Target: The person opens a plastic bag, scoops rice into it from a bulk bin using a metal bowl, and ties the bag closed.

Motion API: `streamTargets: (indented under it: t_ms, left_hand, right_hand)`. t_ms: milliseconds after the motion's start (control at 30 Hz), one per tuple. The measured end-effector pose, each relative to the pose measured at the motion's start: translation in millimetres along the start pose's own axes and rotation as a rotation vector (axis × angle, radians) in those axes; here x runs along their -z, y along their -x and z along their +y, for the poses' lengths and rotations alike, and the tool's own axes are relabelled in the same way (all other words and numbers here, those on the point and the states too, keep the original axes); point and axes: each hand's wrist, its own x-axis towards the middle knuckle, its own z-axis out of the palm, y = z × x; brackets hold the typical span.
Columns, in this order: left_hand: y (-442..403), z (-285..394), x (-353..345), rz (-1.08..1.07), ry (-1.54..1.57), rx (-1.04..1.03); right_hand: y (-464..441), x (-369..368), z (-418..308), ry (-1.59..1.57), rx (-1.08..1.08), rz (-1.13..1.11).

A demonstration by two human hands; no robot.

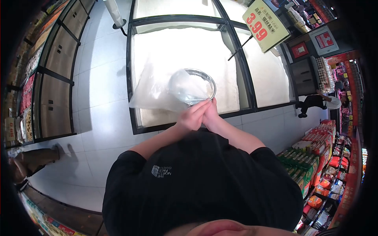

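A round shiny metal bowl is held over a bin of white grains. My right hand is closed at the bowl's near rim. My left hand meets it there, its fingers pressed together on the gathered edge of a clear plastic bag. The bag spreads out to the left and covers part of the bowl. Where the two hands touch, the exact grip of the fingertips is hidden.
Black frames divide the bins. A yellow price sign reading 3.99 stands at the upper right. Wooden display cabinets line the left. One person is at the far right, another at the left. Packaged goods fill the lower right.
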Motion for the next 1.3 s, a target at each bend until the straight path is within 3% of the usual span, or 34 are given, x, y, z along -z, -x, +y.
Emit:
streamTargets:
  t_ms: [67,167,367,433,467,667,867,1000,1100,1200,1300]
  left_hand:
    - [-4.5,1.2,-0.5,-0.019,0.006,-0.001]
    - [-0.5,-4.9,-2.4,-0.063,-0.005,0.207]
    - [-21.5,-16.3,20.9,0.237,-0.255,0.269]
    - [-35.4,-13.0,35.0,0.261,-0.212,0.537]
    - [-41.3,-8.2,42.1,0.274,-0.187,0.672]
    - [-66.4,15.5,66.5,0.339,-0.14,0.848]
    - [-86.5,46.9,47.4,0.416,-0.104,0.813]
    - [-96.9,66.5,36.7,0.402,-0.08,0.784]
    - [-100.4,74.1,30.8,0.376,-0.083,0.797]
    - [-100.7,75.9,30.6,0.342,-0.06,0.788]
    - [-98.8,78.7,31.6,0.294,-0.05,0.797]
  right_hand:
    - [-16.5,16.1,6.5,0.011,-0.012,-0.079]
    - [-3.5,5.7,-10.9,0.023,-0.071,-0.133]
    - [-14.5,37.8,-48.0,0.0,-0.117,-0.27]
    - [-48.4,75.4,-53.3,0.039,-0.099,-0.305]
    - [-65.2,97.8,-56.0,0.122,-0.102,-0.279]
    - [-150.6,198.0,-95.3,0.445,-0.142,-0.116]
    - [-206.3,244.9,-116.5,0.913,-0.182,-0.068]
    - [-210.2,258.7,-110.8,1.126,-0.06,0.009]
    - [-221.4,260.2,-117.5,1.605,-0.018,0.069]
    - [-234.2,270.2,-114.0,1.83,0.047,0.134]
    - [-183.8,237.8,-120.4,1.963,0.712,0.365]
